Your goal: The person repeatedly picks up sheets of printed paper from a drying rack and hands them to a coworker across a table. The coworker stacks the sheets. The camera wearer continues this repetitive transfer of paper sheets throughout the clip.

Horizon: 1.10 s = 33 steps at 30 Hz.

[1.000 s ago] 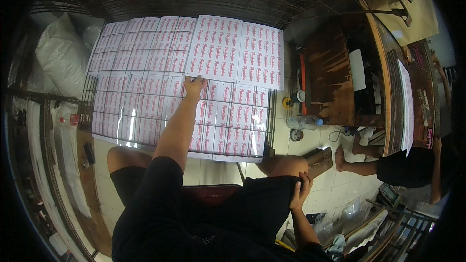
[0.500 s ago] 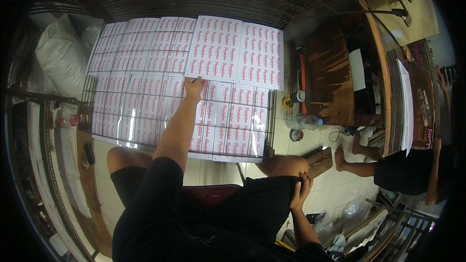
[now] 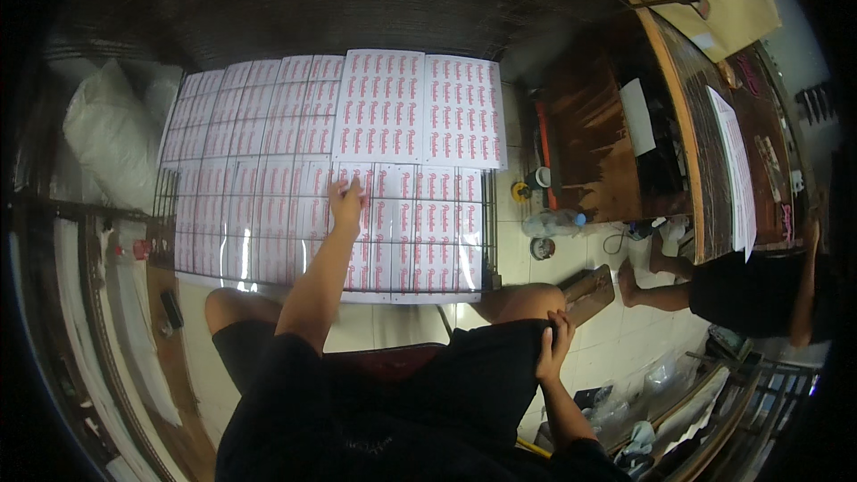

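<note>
Over the wire rack (image 3: 489,241) in front of me, my left hand (image 3: 345,203) hovers or rests with bent fingers, just on the near side of a large printed sheet (image 3: 378,105). Something small and pale seems to be between its fingers, too small to make out. That white sheet bears rows of red lettering, and a second printed sheet (image 3: 462,112) lies to its right. Under the rack's wires, several more sheets (image 3: 241,223) show the same red print. My right hand (image 3: 555,348) lies on my right thigh near the knee, fingers spread, holding nothing.
At the right, a co-worker (image 3: 741,299) stands by a wooden bench (image 3: 696,161) with a white sheet (image 3: 732,178) on it. A plastic bottle (image 3: 555,222), a tin (image 3: 542,248) and a yellow tape roll (image 3: 520,192) sit between rack and bench. A white sack (image 3: 112,138) stands left.
My left hand has come away from the near edge of the large sheet, a little toward me. The whole view has tilted slightly. My right hand stays on my thigh.
</note>
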Motion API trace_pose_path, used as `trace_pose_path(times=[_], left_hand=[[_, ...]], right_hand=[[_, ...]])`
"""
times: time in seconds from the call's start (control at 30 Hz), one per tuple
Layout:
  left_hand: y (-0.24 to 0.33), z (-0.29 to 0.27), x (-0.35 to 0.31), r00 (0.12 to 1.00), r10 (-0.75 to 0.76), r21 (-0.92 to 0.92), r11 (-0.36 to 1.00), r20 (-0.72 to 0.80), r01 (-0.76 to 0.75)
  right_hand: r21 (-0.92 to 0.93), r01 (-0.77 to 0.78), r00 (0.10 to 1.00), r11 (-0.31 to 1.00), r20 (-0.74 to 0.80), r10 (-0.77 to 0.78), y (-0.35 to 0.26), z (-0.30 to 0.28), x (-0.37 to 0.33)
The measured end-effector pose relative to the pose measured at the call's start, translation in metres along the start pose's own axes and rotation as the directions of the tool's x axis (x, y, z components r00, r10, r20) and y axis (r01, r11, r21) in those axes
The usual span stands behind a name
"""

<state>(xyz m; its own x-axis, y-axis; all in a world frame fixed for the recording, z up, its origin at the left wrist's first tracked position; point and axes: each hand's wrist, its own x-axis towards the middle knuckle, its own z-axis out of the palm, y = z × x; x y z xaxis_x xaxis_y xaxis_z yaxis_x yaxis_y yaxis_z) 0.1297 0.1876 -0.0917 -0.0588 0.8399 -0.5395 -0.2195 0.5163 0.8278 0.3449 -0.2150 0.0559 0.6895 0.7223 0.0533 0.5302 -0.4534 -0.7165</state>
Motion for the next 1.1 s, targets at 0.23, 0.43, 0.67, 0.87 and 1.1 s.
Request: trace_pose_path(times=[0.23,0.43,0.67,0.87,1.1], left_hand=[[0.011,-0.043,-0.071,0.993,0.02,0.203,0.978,0.118,-0.044],[-0.004,-0.044,-0.128,0.927,-0.06,0.328,0.942,0.371,-0.071],[-0.015,-0.089,-0.194,0.808,-0.282,0.55,0.833,0.518,-0.062],[0.005,-0.141,-0.222,0.801,-0.389,0.651,0.759,0.456,-0.002],[0.017,-0.133,-0.241,0.822,-0.404,0.6,0.794,0.401,0.097]], right_hand=[[-0.013,0.037,0.998,0.999,-0.044,-0.038,0.001,-0.002,-0.004],[0.098,0.028,0.995,0.995,-0.093,-0.019,-0.002,0.001,-0.008],[0.384,0.105,0.859,0.918,-0.5,0.111,0.023,-0.036,0.033],[0.465,0.457,0.432,0.758,-0.861,0.268,-0.034,-0.198,0.132],[0.816,0.575,0.72,-0.063,-0.467,0.514,-0.025,-0.324,0.18]])
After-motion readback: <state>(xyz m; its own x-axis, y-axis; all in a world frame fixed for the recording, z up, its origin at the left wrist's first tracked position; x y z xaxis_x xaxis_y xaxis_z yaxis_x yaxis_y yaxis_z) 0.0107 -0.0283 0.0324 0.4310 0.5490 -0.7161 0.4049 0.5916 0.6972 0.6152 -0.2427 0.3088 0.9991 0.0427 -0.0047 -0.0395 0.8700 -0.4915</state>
